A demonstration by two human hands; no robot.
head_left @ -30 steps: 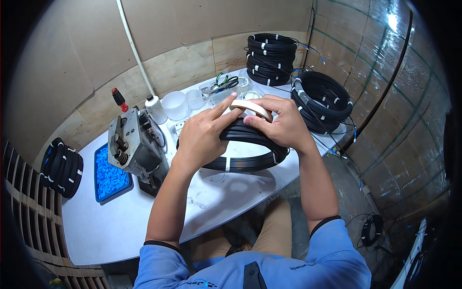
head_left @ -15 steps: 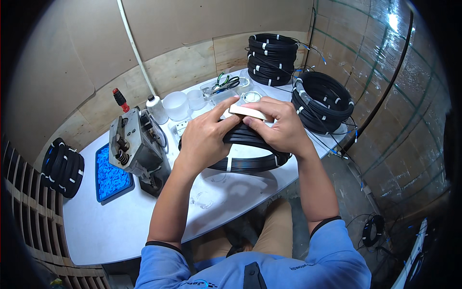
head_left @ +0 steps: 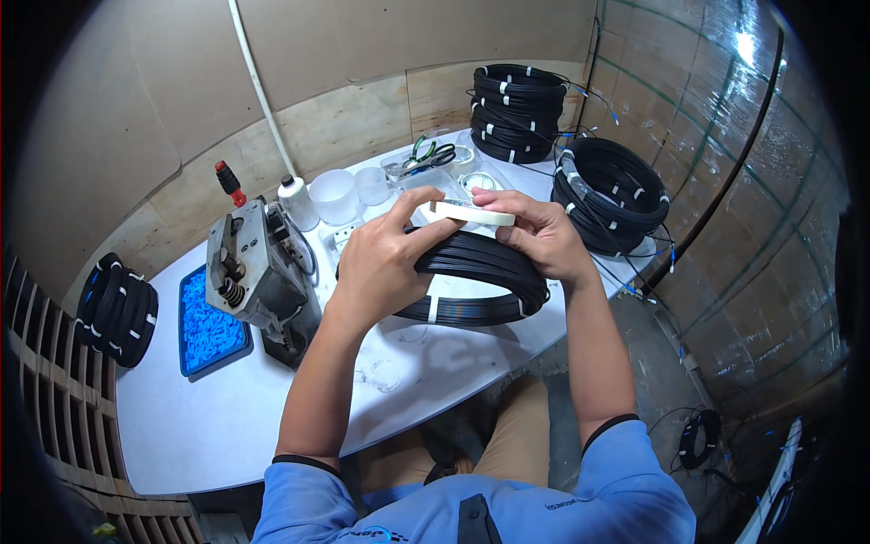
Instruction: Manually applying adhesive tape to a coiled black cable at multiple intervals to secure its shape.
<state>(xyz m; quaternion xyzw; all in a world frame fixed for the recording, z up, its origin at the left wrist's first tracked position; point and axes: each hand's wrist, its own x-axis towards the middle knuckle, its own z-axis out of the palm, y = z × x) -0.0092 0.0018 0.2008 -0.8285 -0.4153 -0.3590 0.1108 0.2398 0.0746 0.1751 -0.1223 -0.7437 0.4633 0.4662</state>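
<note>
Hands met above the table (head_left: 227,426): left hand (head_left: 385,258) clamped the black cable coil (head_left: 480,281), right hand (head_left: 539,238) closed on coil and white tape roll (head_left: 471,213). Taping seemingly needed strands bunched tight. Metal machine (head_left: 258,267) stood left, stacked coils (head_left: 517,109) far right.

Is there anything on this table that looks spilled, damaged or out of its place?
Nothing stands out. The left hand and right hand hold a black cable coil and a tape roll; the other coils are stacked neatly.
</note>
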